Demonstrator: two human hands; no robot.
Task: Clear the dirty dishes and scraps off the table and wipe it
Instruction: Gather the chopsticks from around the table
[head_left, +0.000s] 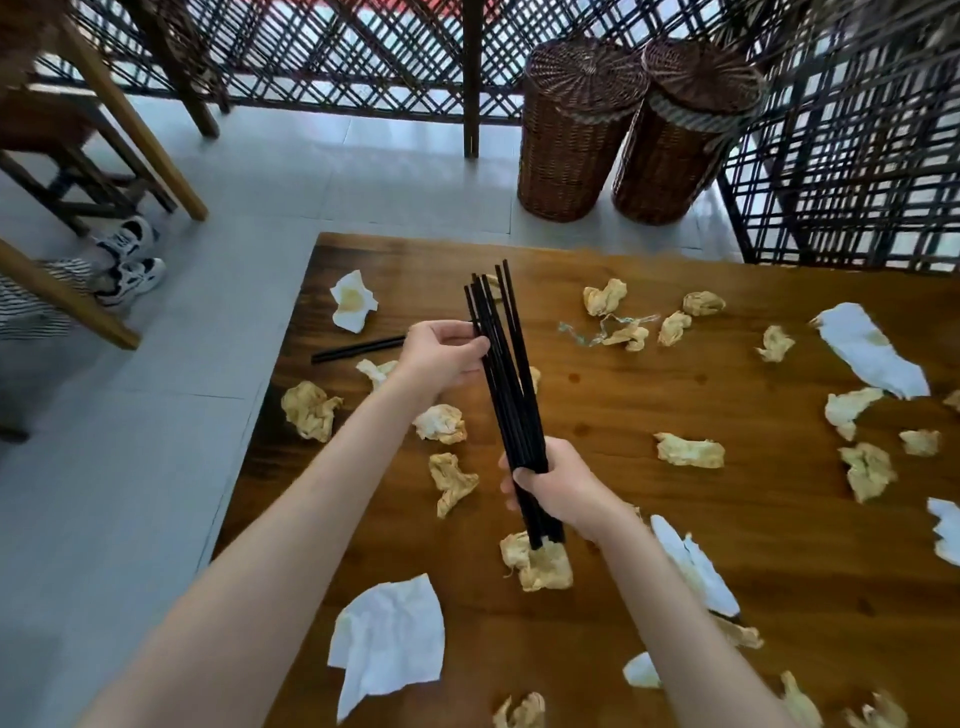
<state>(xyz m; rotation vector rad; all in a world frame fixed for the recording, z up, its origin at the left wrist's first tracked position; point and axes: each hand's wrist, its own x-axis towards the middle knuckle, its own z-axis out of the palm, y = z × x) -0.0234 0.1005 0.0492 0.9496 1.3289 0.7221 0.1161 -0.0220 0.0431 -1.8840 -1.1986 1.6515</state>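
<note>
Over a littered wooden table (675, 519), right hand (558, 488) clenches black chopsticks (506, 384); left hand (441, 353) pinches their tops.

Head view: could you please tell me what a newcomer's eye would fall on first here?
Most striking is the bundle of black chopsticks held above the table: the right hand grips its lower end and the left hand holds it near the top. Crumpled, stained napkins lie scattered all over the table. One loose pair of chopsticks lies at the table's left edge, and two wicker baskets stand on the floor beyond.
</note>
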